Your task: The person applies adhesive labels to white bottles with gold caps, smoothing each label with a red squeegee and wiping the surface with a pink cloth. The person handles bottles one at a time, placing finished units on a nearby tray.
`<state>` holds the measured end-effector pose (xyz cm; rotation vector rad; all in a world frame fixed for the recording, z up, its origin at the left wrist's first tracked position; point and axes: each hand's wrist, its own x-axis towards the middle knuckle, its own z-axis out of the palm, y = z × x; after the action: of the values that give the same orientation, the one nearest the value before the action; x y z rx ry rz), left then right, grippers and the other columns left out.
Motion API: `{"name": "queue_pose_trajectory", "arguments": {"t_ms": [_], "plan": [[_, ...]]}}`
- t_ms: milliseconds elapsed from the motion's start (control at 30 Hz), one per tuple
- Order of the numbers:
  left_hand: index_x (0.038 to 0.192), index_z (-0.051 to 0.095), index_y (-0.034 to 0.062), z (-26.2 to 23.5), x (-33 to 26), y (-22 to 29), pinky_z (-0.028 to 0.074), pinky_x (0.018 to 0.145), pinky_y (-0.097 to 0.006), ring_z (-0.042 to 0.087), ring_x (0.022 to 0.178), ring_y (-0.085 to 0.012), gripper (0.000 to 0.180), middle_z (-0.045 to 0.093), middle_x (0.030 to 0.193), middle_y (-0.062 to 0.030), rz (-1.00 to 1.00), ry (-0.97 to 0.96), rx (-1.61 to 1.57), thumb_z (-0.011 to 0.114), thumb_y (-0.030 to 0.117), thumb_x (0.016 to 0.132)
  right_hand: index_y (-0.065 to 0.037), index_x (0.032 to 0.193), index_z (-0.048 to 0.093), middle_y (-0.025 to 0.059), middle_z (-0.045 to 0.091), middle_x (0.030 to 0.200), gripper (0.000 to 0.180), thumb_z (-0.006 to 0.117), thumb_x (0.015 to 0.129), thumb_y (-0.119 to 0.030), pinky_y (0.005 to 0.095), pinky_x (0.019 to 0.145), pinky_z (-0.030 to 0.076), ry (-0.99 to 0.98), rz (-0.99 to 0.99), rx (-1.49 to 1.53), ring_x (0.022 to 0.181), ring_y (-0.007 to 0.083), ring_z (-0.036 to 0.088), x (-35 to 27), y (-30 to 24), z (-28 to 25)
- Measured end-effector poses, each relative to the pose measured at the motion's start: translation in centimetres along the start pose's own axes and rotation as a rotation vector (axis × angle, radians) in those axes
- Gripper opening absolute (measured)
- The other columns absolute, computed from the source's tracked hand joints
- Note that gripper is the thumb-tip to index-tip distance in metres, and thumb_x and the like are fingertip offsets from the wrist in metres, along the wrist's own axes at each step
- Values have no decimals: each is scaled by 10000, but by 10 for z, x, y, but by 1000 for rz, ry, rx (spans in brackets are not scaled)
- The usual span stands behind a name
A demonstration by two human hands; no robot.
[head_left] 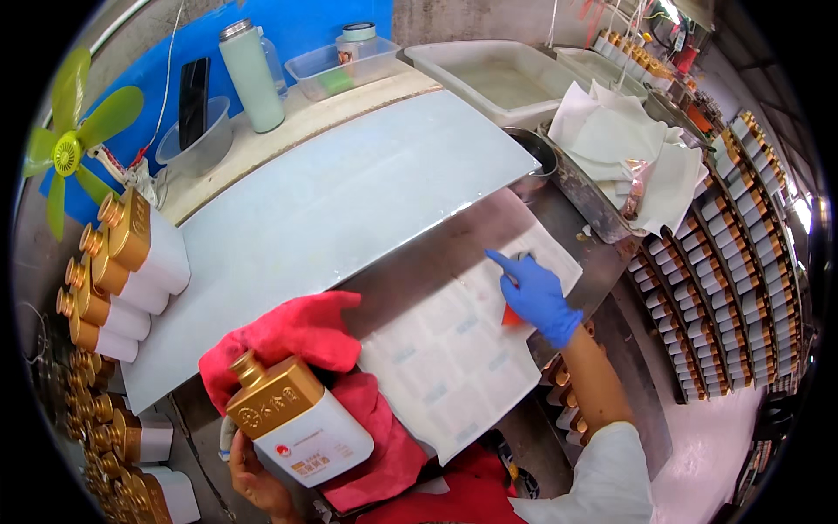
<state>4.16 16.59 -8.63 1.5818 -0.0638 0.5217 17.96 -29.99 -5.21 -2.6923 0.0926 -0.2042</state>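
Low at the left, my left hand [255,479] is closed around the lower side of a bottle [305,428] with a white body and gold shoulder and neck. The bottle lies tilted, its printed face up, over a red cloth [292,336]. My right hand [537,297], in a blue glove, is over a white sheet [449,358] with rows of faint printed patches. Its index finger points out to the left, and the other fingers are curled. An orange-red flat piece [511,316] pokes out beneath the curled fingers; the glove hides the rest of it.
Finished-looking white-and-gold bottles [131,253] stand at the left, with more below. A pale board [349,192] slants across the middle. Beyond it are a green flask [253,79], a phone [194,103] and plastic tubs [497,79]. A green fan [66,153] stands far left; bottle racks [724,279] fill the right.
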Motion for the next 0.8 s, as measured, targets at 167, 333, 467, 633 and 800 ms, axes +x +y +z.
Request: {"name": "queue_pose_trajectory", "arguments": {"t_ms": [167,333,467,633,800], "plan": [[1380,331,-78,-18,-4,-20,372,1049,-428,443,1267,-319,696,404,1400,-209,-80,20,-159,364,492,982,-116,1110,635,161,602,850,332,506,806,-148,431,636,501,-87,-176,-161,714,351,606,77,21,13],[1406,302,-103,31,15,32,422,993,-384,507,1202,-310,873,462,1359,-235,-101,86,268,461,599,911,-66,1022,611,187,597,839,280,519,762,-116,463,625,496,-173,-204,-230,720,382,599,84,9,21],[1405,309,-97,38,19,36,408,1012,-401,498,1210,-316,873,432,1389,-236,-65,57,376,413,621,919,-40,958,602,183,595,844,229,531,754,-115,460,633,494,-78,-246,-235,738,377,601,77,25,30],[1396,294,-112,27,13,16,355,1055,-416,444,1269,-295,910,395,1407,-225,-84,46,-4,494,616,889,-95,1150,590,161,569,951,394,540,760,-118,434,670,493,-82,-223,-237,818,334,597,42,18,26],[1397,297,-112,30,10,17,333,1059,-404,431,1273,-282,920,408,1393,-216,-77,59,17,487,629,887,-171,1361,494,152,542,954,602,541,764,-108,425,670,490,-174,-90,-251,812,311,581,-45,-13,-1]]}}
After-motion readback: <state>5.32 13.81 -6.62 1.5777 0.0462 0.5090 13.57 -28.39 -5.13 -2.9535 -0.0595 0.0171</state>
